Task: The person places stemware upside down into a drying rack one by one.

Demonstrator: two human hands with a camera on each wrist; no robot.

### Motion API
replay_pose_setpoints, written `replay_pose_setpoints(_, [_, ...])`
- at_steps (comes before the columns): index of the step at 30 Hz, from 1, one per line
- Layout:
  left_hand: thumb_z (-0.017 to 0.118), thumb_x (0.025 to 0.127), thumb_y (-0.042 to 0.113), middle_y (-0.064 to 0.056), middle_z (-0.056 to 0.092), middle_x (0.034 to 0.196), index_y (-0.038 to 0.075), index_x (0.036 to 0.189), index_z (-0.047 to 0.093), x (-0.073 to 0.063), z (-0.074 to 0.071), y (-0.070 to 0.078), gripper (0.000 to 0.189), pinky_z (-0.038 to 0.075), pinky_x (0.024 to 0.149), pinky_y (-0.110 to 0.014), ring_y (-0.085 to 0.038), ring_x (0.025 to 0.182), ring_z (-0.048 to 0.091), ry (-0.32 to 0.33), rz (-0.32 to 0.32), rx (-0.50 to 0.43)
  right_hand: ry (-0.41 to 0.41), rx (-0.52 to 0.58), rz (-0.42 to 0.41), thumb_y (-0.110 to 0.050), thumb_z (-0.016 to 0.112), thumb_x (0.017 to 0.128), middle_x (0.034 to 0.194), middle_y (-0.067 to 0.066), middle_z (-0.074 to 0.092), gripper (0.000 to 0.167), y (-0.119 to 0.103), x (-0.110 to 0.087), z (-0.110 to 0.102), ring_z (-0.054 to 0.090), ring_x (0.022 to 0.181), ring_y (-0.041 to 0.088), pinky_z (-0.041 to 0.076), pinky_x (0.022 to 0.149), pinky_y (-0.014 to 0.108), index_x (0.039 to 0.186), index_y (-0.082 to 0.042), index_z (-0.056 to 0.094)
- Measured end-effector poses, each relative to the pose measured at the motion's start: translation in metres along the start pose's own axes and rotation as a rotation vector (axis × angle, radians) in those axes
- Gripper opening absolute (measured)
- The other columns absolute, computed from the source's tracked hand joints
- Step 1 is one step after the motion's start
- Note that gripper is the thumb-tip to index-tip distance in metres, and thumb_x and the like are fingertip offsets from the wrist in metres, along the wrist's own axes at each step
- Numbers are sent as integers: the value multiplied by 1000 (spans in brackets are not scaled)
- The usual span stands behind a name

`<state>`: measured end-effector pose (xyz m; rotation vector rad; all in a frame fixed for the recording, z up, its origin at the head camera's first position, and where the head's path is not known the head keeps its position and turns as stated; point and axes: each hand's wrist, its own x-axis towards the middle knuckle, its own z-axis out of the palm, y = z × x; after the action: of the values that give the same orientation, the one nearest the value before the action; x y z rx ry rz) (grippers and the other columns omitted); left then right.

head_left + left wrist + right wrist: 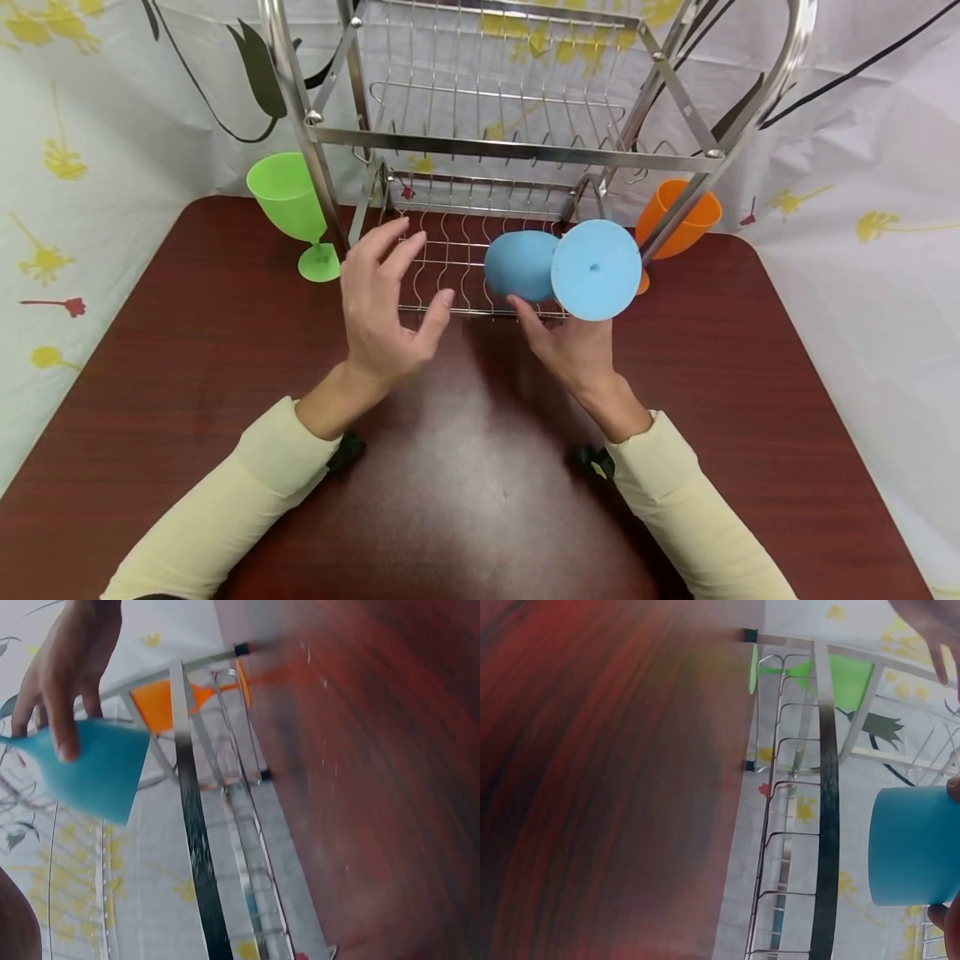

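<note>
A light blue goblet (525, 265) is in my right hand (577, 350), turned upside down with its round foot facing up. The thumb lies along the bowl, while the foot hides most of the other fingers in the head view. Seen from the left wrist, the right hand (64, 682) grips the goblet's bowl (97, 769), its mouth pointing down towards the table side. To the left, my left hand (386, 300) holds nothing, its fingers spread and slightly bent beside the goblet. Both hands are at the front of a metal dish rack (517, 152).
A green goblet (288, 200) stands upright by the rack's left leg, and an orange goblet (686, 212) by its right leg. The rack's wire lower shelf (450, 258) sits over the dark red table (465, 467). Behind hangs a patterned white sheet (862, 167).
</note>
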<state>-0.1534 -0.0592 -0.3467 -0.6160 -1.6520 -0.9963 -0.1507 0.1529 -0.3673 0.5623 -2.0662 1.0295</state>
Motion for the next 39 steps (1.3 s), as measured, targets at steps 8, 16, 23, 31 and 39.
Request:
replay_pose_setpoints(8, [62,83,29,-25,56,121,-5,116,61,8,-8,-7,47,37,101,-49,-38,115,50,132,-53,0,47,-81,-53,-15,87,67,127,28,53,81,7,-3,3,51,121,38,42,102,52,130,11,44])
replay_pose_setpoints(16, [59,83,28,-25,53,122,-4,116,59,12,-11,-8,46,36,97,-46,-38,116,46,211,-98,30,130,-149,-113,-15,87,67,123,30,53,85,12,-3,8,55,115,44,47,95,56,131,7,36])
replay_pose_setpoints(23, [57,82,25,-25,50,123,-5,115,58,19,-13,-8,45,36,96,-43,-35,118,43,264,-133,25,104,-197,-81,-12,88,65,122,30,55,82,15,0,6,55,115,44,46,98,55,128,10,41])
replay_pose_setpoints(31, [56,77,13,-24,51,123,-11,118,55,20,-16,-13,47,38,100,-45,-33,119,46,273,-183,22,16,-189,6,-16,85,73,129,26,53,78,18,6,4,51,121,39,41,105,51,134,7,41])
replay_pose_setpoints(39, [55,77,9,-17,55,122,-9,121,54,20,-18,-16,48,43,87,-39,-28,113,50,277,-285,13,-1,-184,49,-19,83,75,131,25,50,79,25,7,6,49,122,37,39,107,49,136,4,39])
